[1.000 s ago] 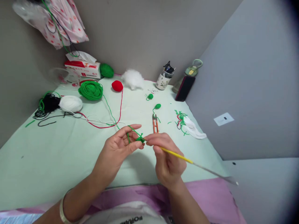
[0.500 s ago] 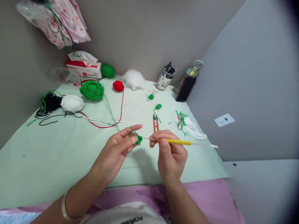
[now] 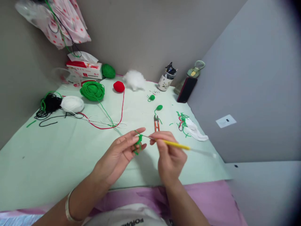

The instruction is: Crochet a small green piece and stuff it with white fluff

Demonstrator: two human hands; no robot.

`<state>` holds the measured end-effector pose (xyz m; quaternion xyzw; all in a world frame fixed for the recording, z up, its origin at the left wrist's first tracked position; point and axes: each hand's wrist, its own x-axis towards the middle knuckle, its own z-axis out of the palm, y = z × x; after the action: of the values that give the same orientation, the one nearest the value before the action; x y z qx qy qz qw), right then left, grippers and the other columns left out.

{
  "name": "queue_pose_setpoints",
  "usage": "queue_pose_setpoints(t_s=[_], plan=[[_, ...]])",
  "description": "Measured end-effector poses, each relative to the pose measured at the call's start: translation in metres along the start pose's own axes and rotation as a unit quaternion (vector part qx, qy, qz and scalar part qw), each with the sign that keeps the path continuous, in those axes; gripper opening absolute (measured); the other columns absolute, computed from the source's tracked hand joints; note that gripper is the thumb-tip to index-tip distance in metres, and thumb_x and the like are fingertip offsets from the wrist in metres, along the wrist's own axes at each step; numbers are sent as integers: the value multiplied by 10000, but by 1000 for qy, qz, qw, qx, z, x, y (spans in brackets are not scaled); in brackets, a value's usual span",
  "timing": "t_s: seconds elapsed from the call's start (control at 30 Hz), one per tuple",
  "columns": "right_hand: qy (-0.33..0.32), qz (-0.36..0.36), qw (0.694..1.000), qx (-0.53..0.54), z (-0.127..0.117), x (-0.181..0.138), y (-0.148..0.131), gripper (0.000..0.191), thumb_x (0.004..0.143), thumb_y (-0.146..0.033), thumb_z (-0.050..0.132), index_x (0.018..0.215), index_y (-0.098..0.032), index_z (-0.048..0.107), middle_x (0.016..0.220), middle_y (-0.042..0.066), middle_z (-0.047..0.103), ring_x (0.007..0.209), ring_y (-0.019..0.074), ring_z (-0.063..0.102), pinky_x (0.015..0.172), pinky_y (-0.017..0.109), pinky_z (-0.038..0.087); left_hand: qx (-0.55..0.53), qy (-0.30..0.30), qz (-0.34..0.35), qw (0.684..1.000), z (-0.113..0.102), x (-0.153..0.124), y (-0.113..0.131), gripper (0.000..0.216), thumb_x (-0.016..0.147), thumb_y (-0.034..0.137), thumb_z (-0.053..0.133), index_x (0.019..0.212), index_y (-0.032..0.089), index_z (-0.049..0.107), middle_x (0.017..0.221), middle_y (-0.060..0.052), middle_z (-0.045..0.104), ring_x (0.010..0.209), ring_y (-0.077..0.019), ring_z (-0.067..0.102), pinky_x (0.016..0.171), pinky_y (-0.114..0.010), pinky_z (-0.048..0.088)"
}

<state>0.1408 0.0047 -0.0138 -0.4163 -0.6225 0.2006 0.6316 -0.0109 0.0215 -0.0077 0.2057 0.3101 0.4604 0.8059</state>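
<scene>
Head view: the left hand (image 3: 118, 153) pinches a small green crocheted piece (image 3: 139, 140) between the thumb and the fingers behind it, the remaining fingers extended. The piece is held above the near middle of the counter (image 3: 58, 163), with a loose green end hanging below. The right hand (image 3: 171, 155) is closed about a yellow-handled hook (image 3: 176, 144) in a pen-like grip; the slender metal tip points left and meets the top of the piece, while the rear end, blurred, extends to the right. Whether the tip passes through a stitch cannot be told.

A green strand (image 3: 105, 112) runs from a large green skein (image 3: 92, 91) toward the left hand. Around the skein lie a white ball of yarn (image 3: 72, 104), a tangle of black yarn (image 3: 52, 103) and a red ball of yarn (image 3: 118, 86), its strand trailing across the counter. Behind stand a tissue box (image 3: 84, 70), with a green ball of yarn (image 3: 108, 71) beside it, and a tuft of white stuffing (image 3: 134, 80).

Just beyond the right hand lies a pair of orange-handled snips (image 3: 157, 124), near two small green pieces (image 3: 155, 102). Farther right, yarn scraps (image 3: 182, 120) touch a white cloth (image 3: 195, 131); behind, a phone (image 3: 187, 90) leans before a bottle (image 3: 194, 72).
</scene>
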Motion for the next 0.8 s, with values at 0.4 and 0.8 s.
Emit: queue_pose_setpoints(t_s=[0.4, 0.8], plan=[[-27, 191, 960, 201, 3, 7, 2, 164, 994, -312, 629, 957, -230, 765, 911, 35, 757, 734, 139, 661, 710, 303, 558, 142, 20, 77, 987, 0, -5, 5, 385, 795, 305, 865, 1170, 328, 780, 895, 15, 636, 916, -162, 606, 880, -286, 447], [-86, -42, 994, -44, -2, 1, -8, 240, 1024, -146, 488, 1128, -239, 683, 965, 63, 766, 845, 185, 726, 742, 350, 606, 190, 50, 124, 973, 0, -9, 4, 369, 830, 255, 831, 1189, 308, 764, 852, 24, 614, 855, -135, 555, 805, -236, 442]])
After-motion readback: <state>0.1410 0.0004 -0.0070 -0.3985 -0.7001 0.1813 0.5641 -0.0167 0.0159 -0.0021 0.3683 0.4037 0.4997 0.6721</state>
